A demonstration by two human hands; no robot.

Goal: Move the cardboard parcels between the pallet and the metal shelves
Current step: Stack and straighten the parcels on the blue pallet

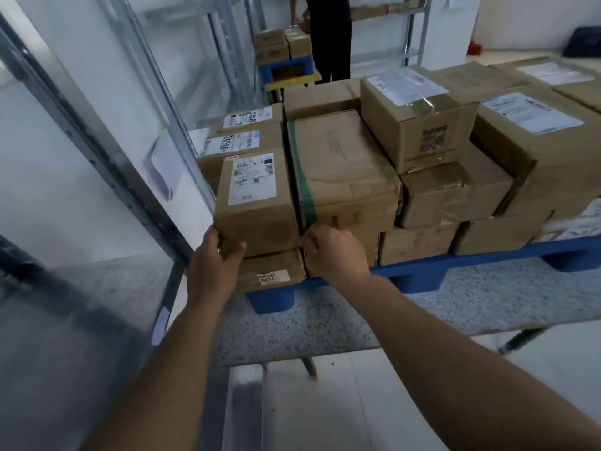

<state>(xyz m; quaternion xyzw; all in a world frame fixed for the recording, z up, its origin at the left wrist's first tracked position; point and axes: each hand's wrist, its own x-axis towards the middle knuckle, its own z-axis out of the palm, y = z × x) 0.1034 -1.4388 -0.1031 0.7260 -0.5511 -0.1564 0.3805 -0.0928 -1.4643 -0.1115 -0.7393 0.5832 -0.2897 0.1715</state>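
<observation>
A labelled cardboard parcel (257, 203) sits on top of a lower box at the near left corner of the stack on the blue pallet (419, 275). My left hand (216, 262) grips its lower left corner, thumb on the front face. My right hand (331, 252) has its fingers curled at the parcel's lower right edge, in the gap beside a larger box with green tape (341, 170). Several more parcels (533, 151) fill the pallet to the right. The metal shelves (97, 151) stand at the left.
The pallet rests on a speckled table (357, 320) with metal legs. A person in dark clothes (328, 37) stands behind, next to a second blue pallet (286, 66) with boxes. More shelving (409, 30) runs along the back wall.
</observation>
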